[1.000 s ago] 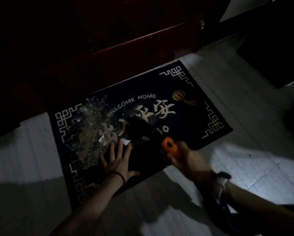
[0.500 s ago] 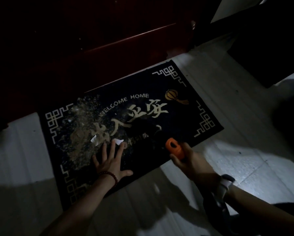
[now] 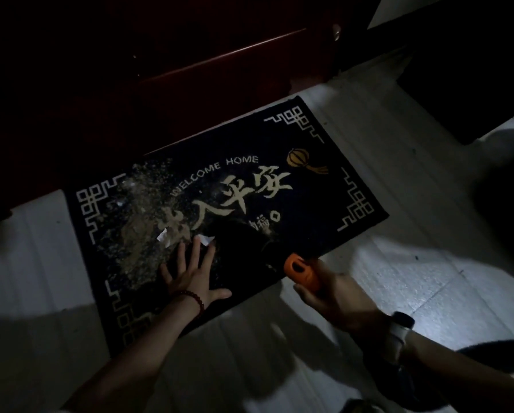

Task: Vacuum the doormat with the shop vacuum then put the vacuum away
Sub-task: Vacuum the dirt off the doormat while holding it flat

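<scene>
At centre frame, on pale floor tiles [image 3: 428, 293]: dark doormat [image 3: 324, 186], set at a slant, far edge against a dark red door [image 3: 190, 70] in the upper half. Lettering "WELCOME HOME" above large pale characters; orange lantern motif toward the upper right; fret pattern at the corners. Pale dust and grit [image 3: 142, 216] spread over the left half of the mat, with two small white paper scraps [image 3: 162, 235] just beyond the fingertips.

Lower centre: left hand [image 3: 194, 278], fully open, palm down, fingers spread, pressed flat on the near part of the mat; holding nothing. Beaded bracelet [image 3: 191, 299] at the wrist; forearm running to the lower left corner.

Right of centre, at the near edge of the mat: right hand [image 3: 336, 296], fingers curled closed around an orange grip [image 3: 301, 271] of the shop vacuum nozzle [image 3: 249, 248]. Dark nozzle extending up-left from the grip over the mat, just right of the left hand's fingers; outline largely lost in shadow, contact with the mat not discernible. Watch with pale strap [image 3: 398, 332] on the right wrist. Dark hose [image 3: 410, 386] trailing toward the lower right, vacuum body not identifiable.

Lighting dim; bright patch on the tiles at right, shadows across the lower frame.
</scene>
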A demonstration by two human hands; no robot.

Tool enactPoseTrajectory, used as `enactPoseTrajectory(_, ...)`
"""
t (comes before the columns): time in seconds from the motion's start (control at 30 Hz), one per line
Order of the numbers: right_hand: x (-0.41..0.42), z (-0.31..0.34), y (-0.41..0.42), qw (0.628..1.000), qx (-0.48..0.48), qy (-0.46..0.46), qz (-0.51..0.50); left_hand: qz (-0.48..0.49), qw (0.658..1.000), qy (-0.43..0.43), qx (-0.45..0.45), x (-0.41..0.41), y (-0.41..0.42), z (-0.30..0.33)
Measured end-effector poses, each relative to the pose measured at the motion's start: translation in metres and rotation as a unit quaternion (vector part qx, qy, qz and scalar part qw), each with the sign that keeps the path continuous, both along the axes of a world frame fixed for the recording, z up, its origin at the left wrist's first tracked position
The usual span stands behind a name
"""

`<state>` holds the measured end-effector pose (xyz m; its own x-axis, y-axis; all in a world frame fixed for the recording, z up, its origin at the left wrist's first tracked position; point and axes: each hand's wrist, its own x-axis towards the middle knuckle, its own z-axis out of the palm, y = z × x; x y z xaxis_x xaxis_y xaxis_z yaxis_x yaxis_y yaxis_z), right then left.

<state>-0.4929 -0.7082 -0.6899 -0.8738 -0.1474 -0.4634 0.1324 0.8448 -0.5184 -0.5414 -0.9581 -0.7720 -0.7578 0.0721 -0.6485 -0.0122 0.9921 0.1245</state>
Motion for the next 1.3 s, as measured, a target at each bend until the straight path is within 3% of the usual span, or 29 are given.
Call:
enactPoseTrajectory(0.07,-0.006,0.0,0.011,1.0,0.018,0.018,-0.009,0.002,1.0,-0.001,0.005,0.0,-0.001,-0.001)
enactPoseTrajectory(0.17,-0.039,-0.001,0.029,0.986,0.032,0.084,-0.138,0.0,1.0,-0.001,0.01,0.0,-0.001,-0.001)
enactPoseTrajectory(0.27,-0.048,-0.005,0.033,0.978,0.026,0.075,-0.194,0.003,1.0,-0.008,0.008,-0.001,0.0,0.0)
enactPoseTrajectory(0.43,0.008,-0.003,0.009,0.996,0.005,0.012,-0.087,0.0,1.0,-0.007,-0.002,-0.002,0.001,0.002)
enactPoseTrajectory(0.6,-0.018,0.001,0.003,0.991,0.106,0.076,-0.024,0.0,1.0,-0.013,-0.002,-0.002,0.003,0.004)
enactPoseTrajectory(0.77,-0.059,-0.011,-0.025,0.962,0.218,0.098,0.128,0.0,1.0,-0.014,-0.007,-0.001,0.005,0.004)
enactPoseTrajectory(0.87,-0.077,-0.016,-0.02,0.953,0.245,0.098,0.146,-0.005,1.0,-0.007,-0.007,-0.001,0.003,0.002)
enactPoseTrajectory(1.0,-0.083,-0.011,0.002,0.968,0.211,0.061,0.121,-0.004,1.0,-0.003,-0.006,0.0,0.001,0.001)
enactPoseTrajectory(1.1,-0.06,-0.009,0.014,0.992,0.092,0.003,0.088,-0.004,1.0,-0.004,-0.005,-0.001,0.002,0.0)
enactPoseTrajectory(1.2,-0.02,-0.008,0.018,0.99,-0.005,-0.065,0.126,-0.007,1.0,-0.006,-0.007,-0.001,0.002,0.0)
enactPoseTrajectory(1.3,-0.02,-0.002,0.03,0.993,-0.003,-0.054,0.102,-0.004,1.0,-0.011,-0.003,-0.001,0.002,0.0)
